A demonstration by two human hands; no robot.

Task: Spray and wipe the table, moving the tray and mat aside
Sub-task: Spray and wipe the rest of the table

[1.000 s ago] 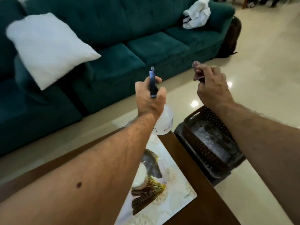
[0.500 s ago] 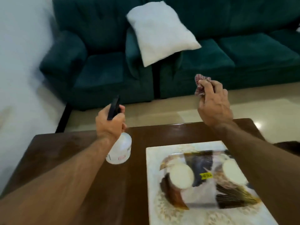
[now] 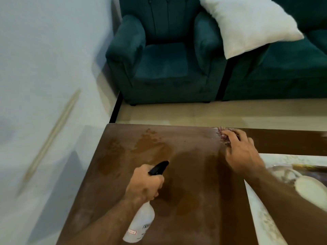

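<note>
While your left hand [image 3: 144,185] stays out of the wipe, you hold the spray bottle [image 3: 139,222] by its neck low over the near part of the table [image 3: 194,200], fingers curled tight around it just under the black trigger head [image 3: 158,167]. The nozzle points up and away toward the far left corner, which suits misting the bare wood ahead of you without wetting the mat. The white body hangs back toward you, tilted, with its label facing up.

To the right, the patterned mat [image 3: 265,218] lies flat on the tabletop, its left edge just beside the stretch you are working on. It is not yet moved aside, so the wood beneath it is probably untouched. No tray shows in this view.

Farther out, your right hand [image 3: 240,149] presses flat near the far edge, fingers spread and bent down over a reddish checked cloth [image 3: 223,137] that peeks out at the fingertips. That flat palm keeps the whole rag in contact with the surface.

Left of the cloth, the wood looks dull and blotchy, with darker patches toward the far left corner; right of your hand it looks darker and glossier, likely already wiped.

Beyond the table stand a teal armchair [image 3: 164,64] and a white pillow [image 3: 251,23].
</note>
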